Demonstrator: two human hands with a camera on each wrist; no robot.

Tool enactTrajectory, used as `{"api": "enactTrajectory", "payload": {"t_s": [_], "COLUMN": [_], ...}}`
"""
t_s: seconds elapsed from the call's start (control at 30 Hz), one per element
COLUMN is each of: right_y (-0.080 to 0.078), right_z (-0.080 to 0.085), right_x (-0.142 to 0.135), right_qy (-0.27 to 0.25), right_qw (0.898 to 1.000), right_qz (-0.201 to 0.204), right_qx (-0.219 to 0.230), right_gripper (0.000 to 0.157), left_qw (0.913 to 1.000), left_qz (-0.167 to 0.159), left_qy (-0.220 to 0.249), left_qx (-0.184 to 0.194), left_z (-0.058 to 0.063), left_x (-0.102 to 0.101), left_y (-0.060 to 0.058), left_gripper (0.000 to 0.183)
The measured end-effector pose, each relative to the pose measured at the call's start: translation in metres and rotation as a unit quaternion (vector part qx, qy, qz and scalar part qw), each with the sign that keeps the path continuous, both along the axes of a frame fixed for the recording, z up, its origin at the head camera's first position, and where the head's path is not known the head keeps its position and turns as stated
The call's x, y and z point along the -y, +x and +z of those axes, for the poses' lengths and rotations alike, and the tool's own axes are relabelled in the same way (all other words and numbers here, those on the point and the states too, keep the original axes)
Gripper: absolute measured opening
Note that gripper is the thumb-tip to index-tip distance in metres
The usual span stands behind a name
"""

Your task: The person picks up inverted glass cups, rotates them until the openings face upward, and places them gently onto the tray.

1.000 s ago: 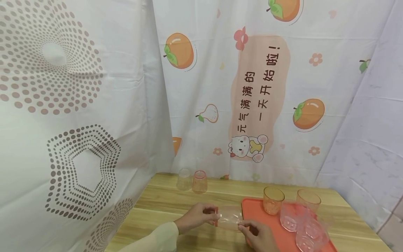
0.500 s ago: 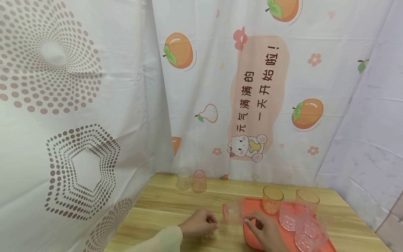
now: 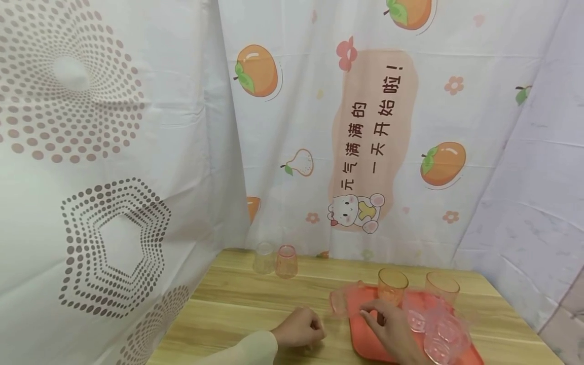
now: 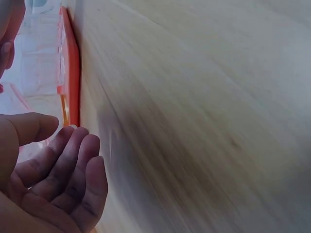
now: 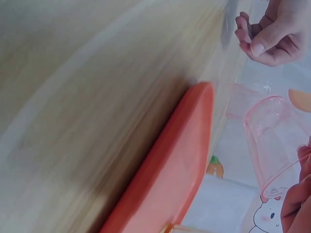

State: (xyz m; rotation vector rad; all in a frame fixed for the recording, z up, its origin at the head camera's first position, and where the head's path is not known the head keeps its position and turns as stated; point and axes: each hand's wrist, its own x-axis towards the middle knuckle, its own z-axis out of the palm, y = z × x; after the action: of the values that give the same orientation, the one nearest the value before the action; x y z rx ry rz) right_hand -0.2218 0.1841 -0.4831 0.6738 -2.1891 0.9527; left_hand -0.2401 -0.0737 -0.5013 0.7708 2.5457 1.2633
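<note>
"Pink and see-through: what has it by the edge?"

"The right hand [image 3: 390,327]. Its grip is clamped, thumb and fingers pinching one end of the pink cup [image 5: 272,145], which lies tilted on its side in the air near the back left corner of the red tray [image 3: 365,339]. The left hand [image 3: 298,327] holds nothing; its fingers curl loosely, thumb apart, near the desk [image 3: 242,299]."

"How is so slim a hold best managed?"

"Slowly, most likely. A pinch at one end leaves the other free to swing, so a steady wrist and light but sure pressure seem right. The left hand is near enough to support the cup should it dip."

"And what stands in the way?"

"An amber cup [image 3: 392,286] stands towards the tray's back edge, partly behind the right hand. Clear pinkish cups [image 3: 444,334] crowd its right part, overlapping too much to count; a stray knuckle could knock them. Behind those stands a pale orange cup [image 3: 442,285]. Well apart, before the printed curtain [image 3: 292,116], a colourless cup [image 3: 263,259] and a pink-rimmed cup [image 3: 286,263] stand together, out of the way."
</note>
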Motion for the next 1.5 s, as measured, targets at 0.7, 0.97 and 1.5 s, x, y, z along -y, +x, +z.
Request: {"api": "enactTrajectory", "payload": {"t_s": [0.7,0.97,1.5], "right_y": [-0.021,-0.029,-0.038], "right_z": [0.007,0.009,0.01], "right_x": [-0.024,-0.029,-0.033], "right_qy": [0.09,0.099,0.137], "right_qw": [0.992,0.989,0.986], "right_qz": [-0.036,-0.027,-0.039], "right_qx": [-0.085,-0.106,-0.09], "right_gripper": [0.026,0.027,0.021], "left_qw": [0.9987,0.9982,0.9927], "left_qz": [0.019,0.028,0.042], "left_qy": [-0.017,-0.031,-0.112], "left_qx": [0.044,0.042,-0.01], "left_z": [-0.007,-0.006,-0.011], "left_x": [-0.045,-0.052,-0.074], "left_y": [0.006,0.004,-0.004], "left_gripper": [0.014,0.018,0.032]}}
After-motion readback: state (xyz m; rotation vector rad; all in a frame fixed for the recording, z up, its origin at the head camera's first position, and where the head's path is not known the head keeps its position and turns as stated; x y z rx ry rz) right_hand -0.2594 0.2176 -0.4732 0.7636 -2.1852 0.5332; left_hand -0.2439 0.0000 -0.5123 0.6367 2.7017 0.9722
